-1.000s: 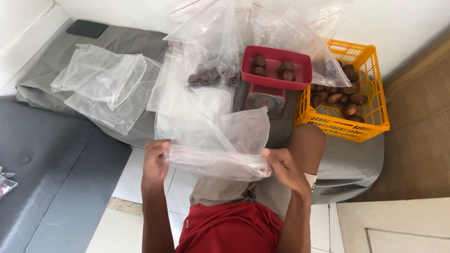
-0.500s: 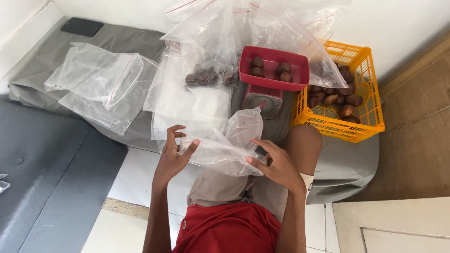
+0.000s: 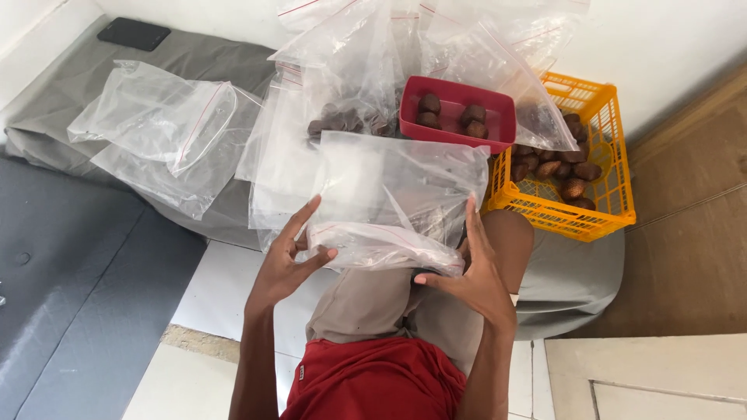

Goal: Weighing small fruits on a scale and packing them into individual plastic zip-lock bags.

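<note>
Both hands, left [image 3: 286, 263] and right [image 3: 471, 274], pinching the ends of a clear plastic bag [image 3: 397, 204] over the lap, fingers spread; just beyond, red tray [image 3: 498, 117] of brown fruit, yellow basket [image 3: 603, 167] right.

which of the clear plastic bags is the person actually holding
The clear bag in front of the knees, gripped between left hand and right hand. The other bags lie untouched on the grey mat.
</note>
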